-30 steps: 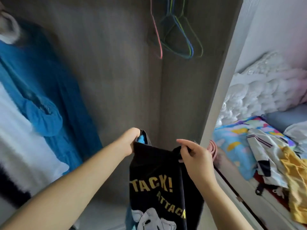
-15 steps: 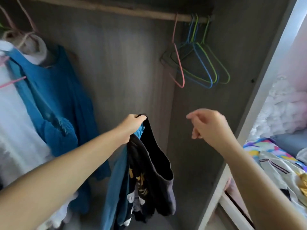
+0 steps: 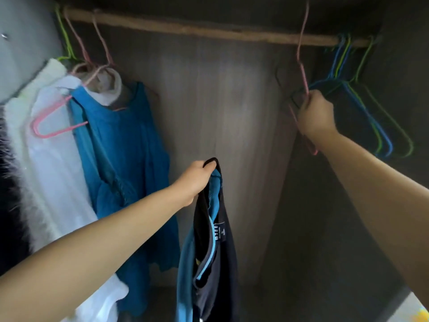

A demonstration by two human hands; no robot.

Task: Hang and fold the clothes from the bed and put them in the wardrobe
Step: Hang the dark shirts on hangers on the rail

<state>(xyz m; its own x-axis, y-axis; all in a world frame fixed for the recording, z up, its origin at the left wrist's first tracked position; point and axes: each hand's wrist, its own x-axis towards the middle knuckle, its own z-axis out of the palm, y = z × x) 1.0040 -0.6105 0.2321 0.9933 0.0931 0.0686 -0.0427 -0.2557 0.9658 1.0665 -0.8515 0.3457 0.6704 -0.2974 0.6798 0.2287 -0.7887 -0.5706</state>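
Two hands are at work inside the wardrobe [image 3: 232, 94]. The left hand [image 3: 196, 180], at lower centre of the frame, has its fingers curled tight round the top edge of a black T-shirt [image 3: 226, 249], which hangs limp straight below the fist toward the bottom edge; a blue garment [image 3: 185, 270] hangs bunched with it, showing at the collar and down the left side. A neck label shows just under the grip. The right hand [image 3: 315, 115], at upper right, is closed round the neck of a pink wire hanger [image 3: 303, 56], whose hook rises to the wooden rail [image 3: 185, 29] running across the top of the frame.

The rail looks rough and round; the back panel is grey wood-grain board. Just right of the right hand, thin blue and green wire hangers [image 3: 376, 126] hang empty in a bunch. At upper left, a soft blue dress [image 3: 125, 145] and a white garment [image 3: 53, 163] hang on pink and green hangers, with something dark and fuzzy at the left edge.

Between the blue dress and the pink wire hanger the rail is bare, with open room below it in the centre of the frame.
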